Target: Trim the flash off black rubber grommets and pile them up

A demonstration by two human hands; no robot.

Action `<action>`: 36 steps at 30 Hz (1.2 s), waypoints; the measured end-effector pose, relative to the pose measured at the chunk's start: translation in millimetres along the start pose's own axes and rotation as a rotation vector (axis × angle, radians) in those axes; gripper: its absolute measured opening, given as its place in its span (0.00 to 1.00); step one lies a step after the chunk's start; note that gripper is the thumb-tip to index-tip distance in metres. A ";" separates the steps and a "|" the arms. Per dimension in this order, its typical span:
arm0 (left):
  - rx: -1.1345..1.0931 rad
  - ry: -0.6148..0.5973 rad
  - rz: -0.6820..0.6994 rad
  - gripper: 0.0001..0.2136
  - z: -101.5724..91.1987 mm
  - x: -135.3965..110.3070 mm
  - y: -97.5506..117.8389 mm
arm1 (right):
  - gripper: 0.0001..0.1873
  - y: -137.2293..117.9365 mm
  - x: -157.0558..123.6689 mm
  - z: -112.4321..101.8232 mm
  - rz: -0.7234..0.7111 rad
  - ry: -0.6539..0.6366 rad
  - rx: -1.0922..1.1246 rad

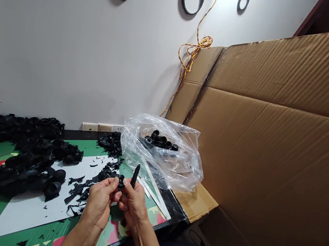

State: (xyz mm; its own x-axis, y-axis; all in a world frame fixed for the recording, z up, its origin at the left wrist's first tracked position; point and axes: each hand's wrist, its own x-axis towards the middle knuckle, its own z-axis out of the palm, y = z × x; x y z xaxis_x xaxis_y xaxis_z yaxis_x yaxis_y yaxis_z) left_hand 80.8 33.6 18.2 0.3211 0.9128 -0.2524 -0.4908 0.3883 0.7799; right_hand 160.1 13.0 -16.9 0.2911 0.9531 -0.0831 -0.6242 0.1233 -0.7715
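Note:
My left hand (99,200) pinches a small round black part (121,180), probably rubber, between thumb and fingers. From the other side, my right hand (135,203) meets it at the same part, its fingers closed. A black pen-shaped tool (135,173) stands up out of my right hand, its upper end pointing away from me; its lower end is hidden by the fingers. Thin black scraps (77,192) lie just left of my hands on a white sheet (21,217). More scraps are piled beyond my fingertips.
Heaps of black moulded parts (24,159) cover the table's left side. A clear plastic bag (172,172) with small black caps (160,140) inside stands at the back right. Thin white strips (153,194) lie beside my right hand. A tall cardboard sheet (273,148) walls off the right.

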 end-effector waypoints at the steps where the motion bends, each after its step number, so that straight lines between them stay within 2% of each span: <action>1: -0.004 -0.001 -0.004 0.17 0.3 -0.2 0.6 | 0.28 0.0 0.4 0.1 -0.001 0.000 -0.004; 8: -0.019 0.014 0.009 0.16 2.2 -4.7 4.6 | 0.29 0.5 0.4 0.5 -0.003 0.027 -0.032; 13: -0.019 -0.018 0.010 0.17 1.8 -6.7 4.1 | 0.27 3.0 -1.8 -0.4 -0.050 0.077 -0.063; 19: -0.054 0.008 -0.012 0.16 1.4 -4.0 1.0 | 0.19 -0.9 -8.1 -0.7 -0.285 0.215 -0.178; 23: -0.059 0.018 -0.021 0.14 0.7 -2.7 -2.3 | 0.09 -2.7 -10.7 -5.4 -0.591 0.261 -0.556; 25: -0.061 0.023 -0.020 0.14 0.2 -2.5 -3.8 | 0.07 -0.9 -10.3 -8.9 -0.687 0.251 -0.698; 30: -0.071 0.056 -0.019 0.15 -0.7 -2.0 -6.3 | 0.07 3.7 -7.0 -15.1 -0.847 0.189 -0.835; 36: -0.043 0.135 -0.017 0.15 -3.5 0.7 -8.2 | 0.09 -2.8 -3.9 -19.8 -0.867 0.046 -1.014</action>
State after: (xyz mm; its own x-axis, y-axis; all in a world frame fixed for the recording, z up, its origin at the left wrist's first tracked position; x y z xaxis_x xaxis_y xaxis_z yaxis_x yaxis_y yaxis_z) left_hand 82.2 31.5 9.6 0.2193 0.9138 -0.3419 -0.5217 0.4060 0.7504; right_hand 175.0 3.5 -26.9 0.3534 0.6591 0.6639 0.5795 0.4029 -0.7084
